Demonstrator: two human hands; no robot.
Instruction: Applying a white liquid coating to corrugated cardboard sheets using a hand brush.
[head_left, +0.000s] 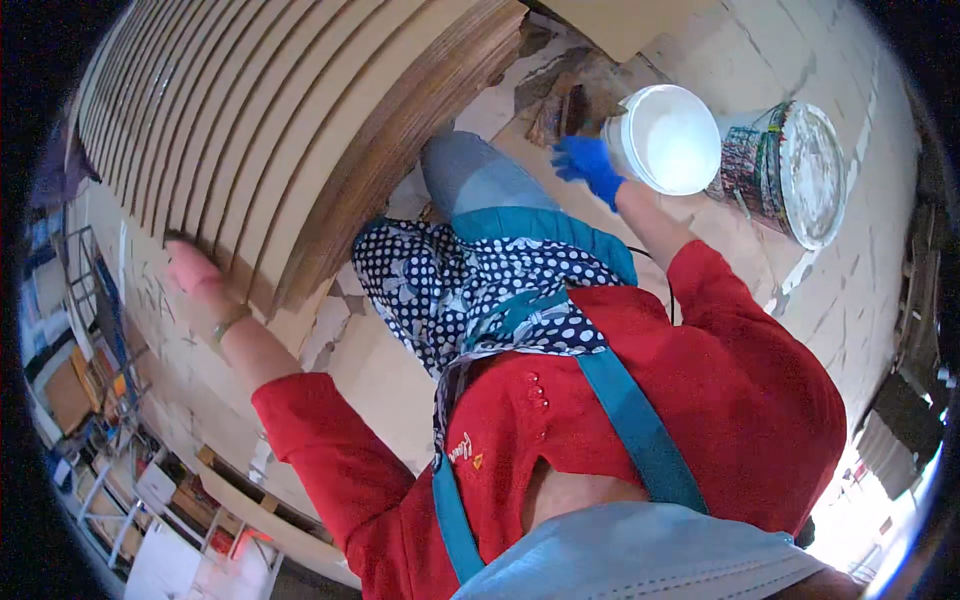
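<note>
A large stack of brown cardboard sheets, fanned out in overlapping steps, fills the upper left. My left hand is at the lower left edge of the fanned sheets, its fingers bent and blurred. A small dark strip shows at its fingertips; I cannot make out what it is. My right hand, in a blue glove, hangs with fingers apart and nothing in them. Just right of it stands an open white bucket with a pale inside.
A second bucket, with a smeared white top and dark-streaked sides, stands right of the first. A dirty brown block-like thing lies beyond my right hand. Stained boards cover the floor. Metal frames and clutter line the far left.
</note>
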